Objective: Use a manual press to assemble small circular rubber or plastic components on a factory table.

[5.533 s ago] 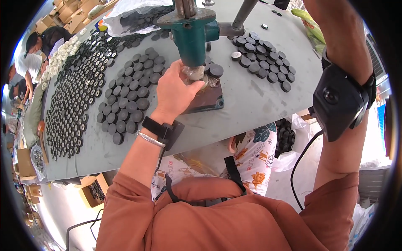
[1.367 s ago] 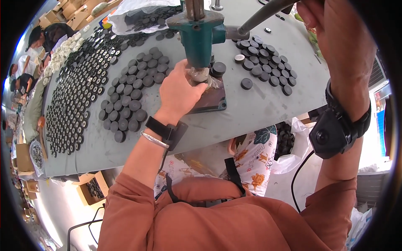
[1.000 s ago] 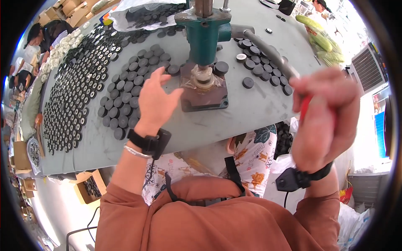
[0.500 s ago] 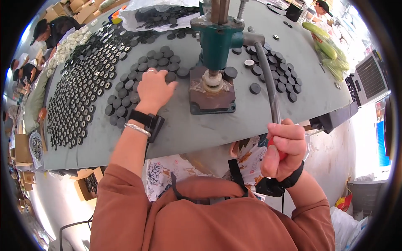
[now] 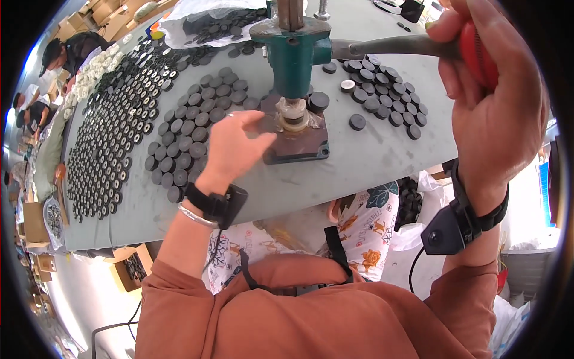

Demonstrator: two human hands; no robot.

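A green hand press (image 5: 294, 63) stands at the far middle of the table. Its lever (image 5: 400, 46) sticks out to the right, and my right hand (image 5: 502, 102) is wrapped round the red knob (image 5: 476, 57) at its end. Under the ram is a pale die (image 5: 292, 122) wrapped in clear film, a dark band showing in its middle. My left hand (image 5: 232, 146) hovers just left of the base plate (image 5: 299, 152), thumb and forefinger apart, nothing visible between them. Beside it lies a cluster of round black discs (image 5: 190, 128).
More black discs (image 5: 382, 96) sit right of the press. Rows of discs with pale ring centres (image 5: 107, 149) cover the table's left. A clear bag of dark pieces (image 5: 218, 27) lies at the back. Other people (image 5: 78, 51) work at the far left.
My right hand has risen, swinging the lever up from its lowered, near-upright slant to almost level. My left hand has moved from over the black discs toward the press and nearer to me.
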